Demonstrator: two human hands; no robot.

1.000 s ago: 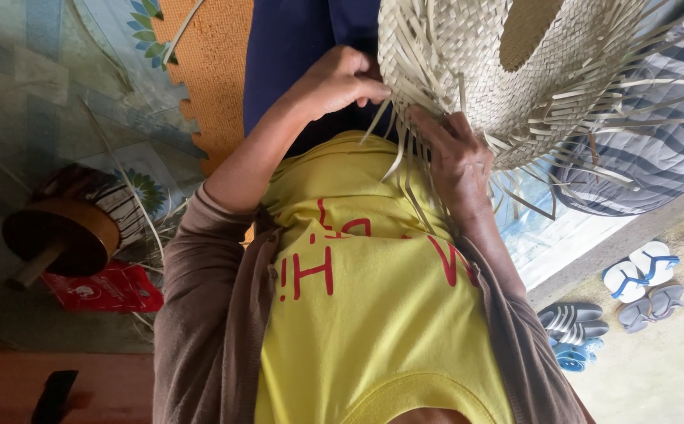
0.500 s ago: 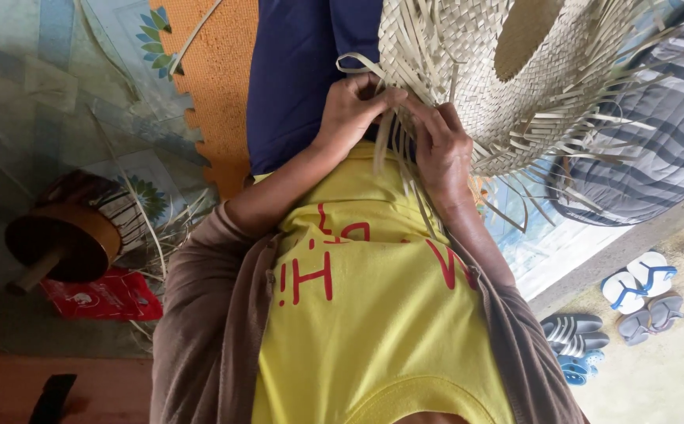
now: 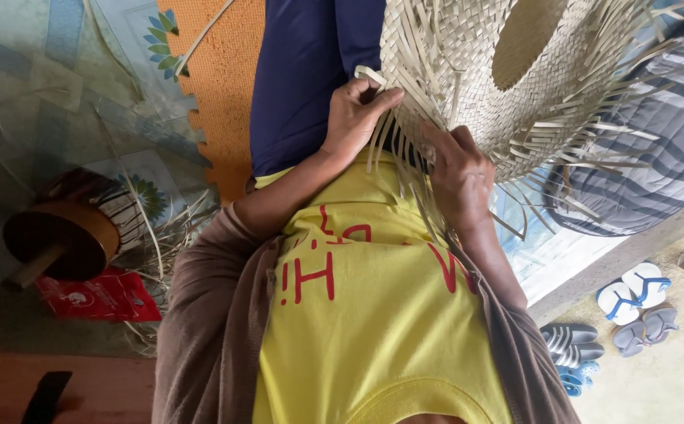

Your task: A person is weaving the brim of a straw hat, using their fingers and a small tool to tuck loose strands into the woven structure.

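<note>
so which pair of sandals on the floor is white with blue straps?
The white pair, farthest from the person's body; the grey pair beside it and the striped pair are darker.

Left hand (image 3: 355,118) and right hand (image 3: 458,171) pinch loose strips at the edge of a half-woven pale straw hat (image 3: 507,78) over the lap; sandals (image 3: 632,302) on floor.

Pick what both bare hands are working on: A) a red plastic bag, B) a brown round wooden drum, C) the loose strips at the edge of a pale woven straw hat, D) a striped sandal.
C: the left hand and right hand both grip loose strips at the pale woven straw hat.
</note>
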